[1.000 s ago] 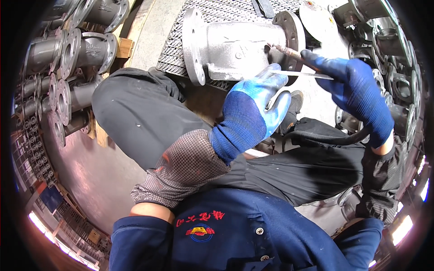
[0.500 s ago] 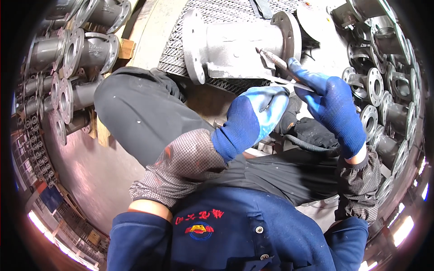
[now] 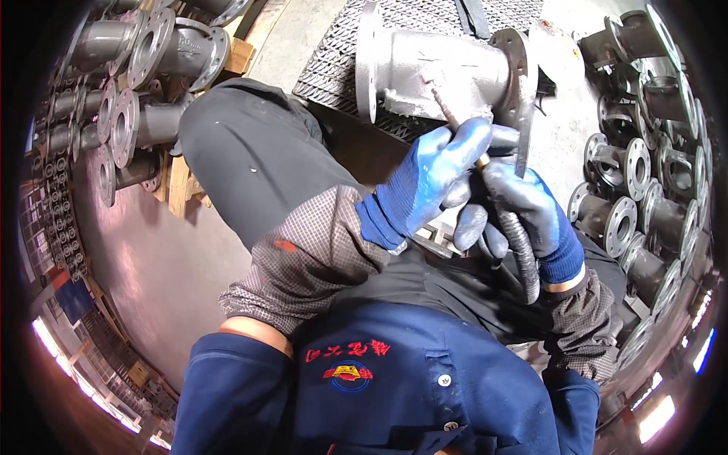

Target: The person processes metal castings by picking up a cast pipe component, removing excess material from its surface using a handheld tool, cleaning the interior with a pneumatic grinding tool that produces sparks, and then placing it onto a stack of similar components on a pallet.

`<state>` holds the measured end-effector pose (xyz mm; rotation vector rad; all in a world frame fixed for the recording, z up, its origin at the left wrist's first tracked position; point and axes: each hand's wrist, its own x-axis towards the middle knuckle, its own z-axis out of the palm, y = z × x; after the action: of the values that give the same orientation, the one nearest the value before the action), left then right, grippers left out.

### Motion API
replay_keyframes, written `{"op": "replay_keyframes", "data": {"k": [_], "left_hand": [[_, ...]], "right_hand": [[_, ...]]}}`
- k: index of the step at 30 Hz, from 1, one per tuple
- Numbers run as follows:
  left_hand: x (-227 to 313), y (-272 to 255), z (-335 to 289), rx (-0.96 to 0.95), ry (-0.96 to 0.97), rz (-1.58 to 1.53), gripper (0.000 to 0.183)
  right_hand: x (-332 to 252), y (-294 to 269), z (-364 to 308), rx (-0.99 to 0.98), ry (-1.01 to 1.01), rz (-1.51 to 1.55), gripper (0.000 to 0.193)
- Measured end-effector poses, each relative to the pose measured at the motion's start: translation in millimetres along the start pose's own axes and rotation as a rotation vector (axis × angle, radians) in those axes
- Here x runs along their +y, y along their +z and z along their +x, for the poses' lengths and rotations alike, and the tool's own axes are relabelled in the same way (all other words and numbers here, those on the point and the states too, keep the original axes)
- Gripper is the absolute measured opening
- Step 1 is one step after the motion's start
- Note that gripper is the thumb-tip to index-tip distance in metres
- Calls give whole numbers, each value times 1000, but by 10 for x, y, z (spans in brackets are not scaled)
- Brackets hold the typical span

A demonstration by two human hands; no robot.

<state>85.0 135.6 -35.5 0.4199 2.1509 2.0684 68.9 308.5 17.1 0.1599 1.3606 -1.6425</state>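
While both blue-gloved hands, left hand (image 3: 432, 178) and right hand (image 3: 523, 208), close round a slim hosed grinding tool (image 3: 459, 129), its tip meets the heavy, rigid flanged valve casting (image 3: 440, 72), likely best gripped by its flanges.

hands: left hand (image 3: 432, 178) and right hand (image 3: 523, 208) in blue coated gloves | sleeves: grey-brown fine-check mesh oversleeves, elastic cuffs | top: navy work shirt, buttons, red embroidered chest emblem | trousers: dark grey

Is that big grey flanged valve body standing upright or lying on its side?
On its side: the valve body lies across the metal grating, its round flanges on edge at either end.
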Motion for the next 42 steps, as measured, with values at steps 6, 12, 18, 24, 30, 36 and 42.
{"op": "replay_keyframes", "data": {"k": [6,12,18,24,30,36,42], "left_hand": [[-124,202,-359,465,-636,-678,40],[-434,273,-389,402,-590,-600,38],[-310,137,-313,299,-583,-272,35],[-154,-603,-229,819,-41,53,33],[-724,-913,151,679,-160,-476,49],[-954,-1031,307,411,-117,-566,68],[-1134,-1173,667,594,-148,-407,61]], "right_hand": [[31,149,168,-51,201,-245,34],[431,32,279,68,-54,-406,39],[288,109,259,106,-27,-343,35],[29,309,25,200,-37,-84,33],[261,472,122,118,-55,95,38],[355,568,214,130,-48,24,36],[145,438,102,372,-214,-68,41]]}}
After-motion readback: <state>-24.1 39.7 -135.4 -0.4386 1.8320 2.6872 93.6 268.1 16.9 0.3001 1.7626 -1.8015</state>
